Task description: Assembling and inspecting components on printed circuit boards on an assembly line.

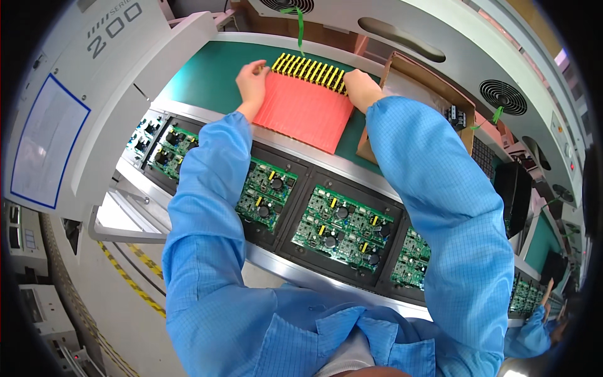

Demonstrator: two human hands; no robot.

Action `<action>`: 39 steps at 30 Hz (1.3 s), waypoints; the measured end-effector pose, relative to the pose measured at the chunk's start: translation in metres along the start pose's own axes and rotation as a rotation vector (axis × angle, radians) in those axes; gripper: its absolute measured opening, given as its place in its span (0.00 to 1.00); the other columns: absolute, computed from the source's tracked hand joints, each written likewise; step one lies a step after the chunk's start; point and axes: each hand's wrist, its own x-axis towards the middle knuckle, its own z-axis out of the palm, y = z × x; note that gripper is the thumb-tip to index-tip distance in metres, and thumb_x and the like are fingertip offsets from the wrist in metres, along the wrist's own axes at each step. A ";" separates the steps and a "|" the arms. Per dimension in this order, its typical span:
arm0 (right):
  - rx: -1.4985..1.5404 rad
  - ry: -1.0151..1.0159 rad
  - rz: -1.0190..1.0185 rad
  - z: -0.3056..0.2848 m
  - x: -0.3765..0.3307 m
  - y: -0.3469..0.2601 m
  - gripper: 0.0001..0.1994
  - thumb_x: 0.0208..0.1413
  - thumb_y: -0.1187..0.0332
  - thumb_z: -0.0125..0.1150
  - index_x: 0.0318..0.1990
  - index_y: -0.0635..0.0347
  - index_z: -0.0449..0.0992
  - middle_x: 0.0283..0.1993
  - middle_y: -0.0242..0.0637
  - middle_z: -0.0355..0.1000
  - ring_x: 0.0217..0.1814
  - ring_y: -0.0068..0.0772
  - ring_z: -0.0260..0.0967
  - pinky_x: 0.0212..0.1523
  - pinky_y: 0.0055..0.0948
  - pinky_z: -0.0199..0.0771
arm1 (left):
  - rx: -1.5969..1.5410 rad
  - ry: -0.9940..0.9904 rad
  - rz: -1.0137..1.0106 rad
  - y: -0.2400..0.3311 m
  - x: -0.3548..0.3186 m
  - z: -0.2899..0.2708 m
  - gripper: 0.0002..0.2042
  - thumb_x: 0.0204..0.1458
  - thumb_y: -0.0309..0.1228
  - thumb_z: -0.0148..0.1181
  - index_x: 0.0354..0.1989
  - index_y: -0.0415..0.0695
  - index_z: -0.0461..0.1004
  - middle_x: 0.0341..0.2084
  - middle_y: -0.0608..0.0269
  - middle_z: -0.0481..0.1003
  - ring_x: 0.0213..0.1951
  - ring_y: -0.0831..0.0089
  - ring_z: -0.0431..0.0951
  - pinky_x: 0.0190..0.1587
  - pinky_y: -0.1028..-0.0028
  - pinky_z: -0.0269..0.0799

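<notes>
Red plastic tubes (306, 108) with yellow end caps, flat on the green worktop (201, 78): left hand (252, 80) grips nine o'clock edge, right hand (360, 88) three o'clock.

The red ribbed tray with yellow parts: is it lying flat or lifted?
Lying flat. The red ribbed tray rests on the green mat, left hand and right hand at its sides.

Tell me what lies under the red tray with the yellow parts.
The red tray rests on the green mat, held at its sides by left hand and right hand. Anything beneath is covered.
</notes>
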 end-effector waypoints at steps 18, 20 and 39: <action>0.070 0.081 0.119 0.028 0.006 -0.011 0.09 0.57 0.79 0.58 0.40 0.70 0.83 0.43 0.58 0.80 0.47 0.56 0.81 0.48 0.44 0.85 | 0.263 -0.280 0.372 -0.005 0.002 -0.005 0.13 0.55 0.24 0.65 0.49 0.45 0.81 0.40 0.57 0.79 0.46 0.55 0.76 0.50 0.61 0.74; 0.104 0.101 0.156 0.030 0.011 -0.008 0.09 0.56 0.78 0.59 0.40 0.70 0.83 0.44 0.59 0.80 0.48 0.58 0.81 0.48 0.46 0.84 | 0.248 -0.258 0.400 -0.001 -0.001 -0.005 0.12 0.55 0.25 0.64 0.48 0.45 0.80 0.40 0.57 0.79 0.45 0.54 0.76 0.50 0.61 0.74; 0.188 0.415 -0.374 -0.086 -0.103 0.011 0.16 0.45 0.81 0.71 0.44 0.66 0.77 0.43 0.50 0.75 0.47 0.55 0.75 0.47 0.44 0.76 | 0.347 -0.157 0.441 -0.010 -0.003 0.000 0.12 0.58 0.30 0.61 0.49 0.42 0.77 0.45 0.51 0.79 0.50 0.49 0.78 0.56 0.58 0.74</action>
